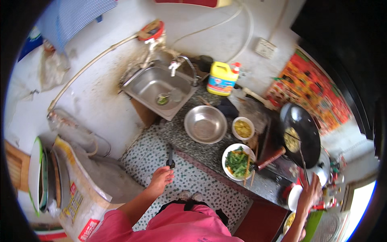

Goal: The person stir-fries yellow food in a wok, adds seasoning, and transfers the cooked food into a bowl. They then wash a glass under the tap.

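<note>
My left hand (161, 180) is held over the tiled floor with its fingers apart, holding nothing. My right hand (313, 190) grips the long handle of a metal cooking utensil (303, 160), whose far end reaches into a black wok (305, 133). Pale yellowish food (291, 139) sits in the wok. The wok's wooden handle (270, 158) points towards the counter's front edge. Left of it stands a white bowl of cooked leafy greens (239, 161) with chopsticks (248, 165) across its rim. Behind is a smaller bowl of yellow food (242, 129).
An empty steel basin (205, 124) stands on the granite counter (181, 133). Beyond are a steel sink (151, 81) with green scraps at its drain and a yellow jug (222, 79). A large woven sack (87, 187) stands at left; more bowls (294, 198) sit near my right forearm.
</note>
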A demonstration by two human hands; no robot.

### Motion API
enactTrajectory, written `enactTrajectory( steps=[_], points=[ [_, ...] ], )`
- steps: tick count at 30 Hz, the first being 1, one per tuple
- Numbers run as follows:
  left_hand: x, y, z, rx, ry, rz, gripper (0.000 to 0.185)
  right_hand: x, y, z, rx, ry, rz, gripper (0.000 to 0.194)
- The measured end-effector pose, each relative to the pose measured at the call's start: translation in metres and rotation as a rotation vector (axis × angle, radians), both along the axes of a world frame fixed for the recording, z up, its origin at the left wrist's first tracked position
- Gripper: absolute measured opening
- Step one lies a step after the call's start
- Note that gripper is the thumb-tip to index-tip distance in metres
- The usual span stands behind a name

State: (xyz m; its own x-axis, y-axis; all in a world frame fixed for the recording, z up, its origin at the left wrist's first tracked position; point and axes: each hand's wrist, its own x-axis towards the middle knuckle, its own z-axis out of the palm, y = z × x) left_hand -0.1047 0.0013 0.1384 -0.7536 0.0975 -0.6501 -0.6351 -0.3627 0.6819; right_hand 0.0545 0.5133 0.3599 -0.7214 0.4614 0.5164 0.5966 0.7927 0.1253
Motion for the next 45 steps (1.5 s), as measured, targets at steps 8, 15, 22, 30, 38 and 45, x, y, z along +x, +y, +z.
enactTrajectory(
  steps=[8,15,22,30,38,45],
  points=[
    [-0.081,-0.021,0.037,-0.127,0.233,0.248,0.025,-0.036,-0.157,-0.035,-0.249,0.345,0.836,0.012],
    [-0.242,-0.053,0.062,-0.287,0.41,0.155,0.022,-0.187,-0.271,-0.062,-0.562,-0.023,1.151,0.021],
    [-0.465,-0.055,-0.021,-0.294,0.432,-0.241,0.014,-0.355,-0.353,-0.076,-0.534,-0.177,0.932,0.026],
    [-0.582,-0.049,-0.142,-0.59,0.401,-0.56,0.021,-0.564,-0.236,-0.066,-1.444,0.835,0.073,0.029],
    [-0.601,-0.055,-0.164,-0.935,0.689,-0.856,0.043,-0.629,-0.144,-0.068,-2.09,0.838,-0.051,0.032],
    [-0.612,-0.044,-0.152,-0.813,0.47,-1.07,0.036,-0.625,-0.176,-0.071,-1.788,0.779,-0.14,0.034]
  ],
)
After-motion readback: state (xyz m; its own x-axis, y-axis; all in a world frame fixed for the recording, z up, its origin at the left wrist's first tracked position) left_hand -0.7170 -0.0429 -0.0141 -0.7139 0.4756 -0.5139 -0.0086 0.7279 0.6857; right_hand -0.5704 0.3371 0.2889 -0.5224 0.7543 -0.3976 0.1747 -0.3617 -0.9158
